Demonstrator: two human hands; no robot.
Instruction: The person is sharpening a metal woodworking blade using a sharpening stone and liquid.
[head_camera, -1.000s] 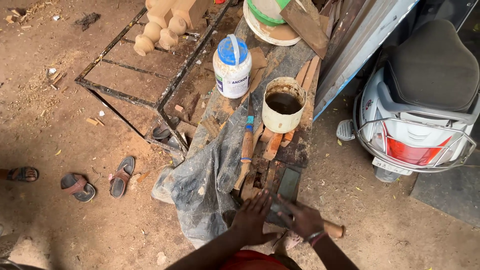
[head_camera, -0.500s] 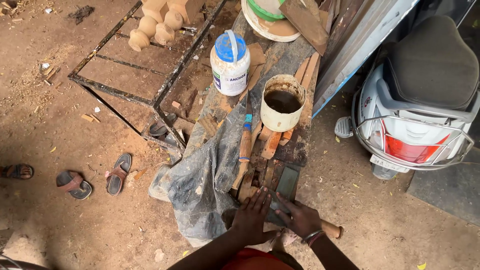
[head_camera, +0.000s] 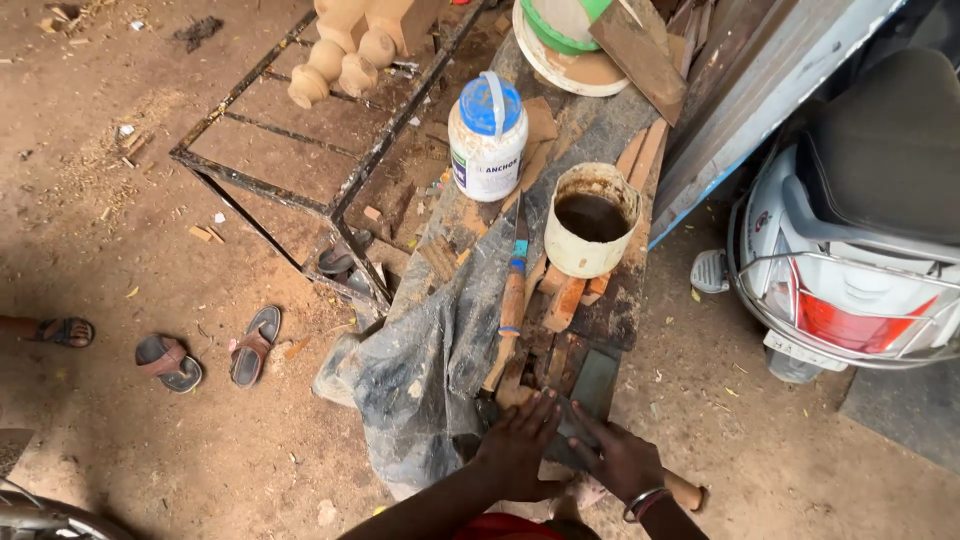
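Head view shows your left hand (head_camera: 520, 440) and right hand (head_camera: 622, 462) both pressing with fingers spread flat on a dark flat blade (head_camera: 572, 440), keeping it steady on the grey stone (head_camera: 592, 385) just below the cream bucket (head_camera: 590, 222).
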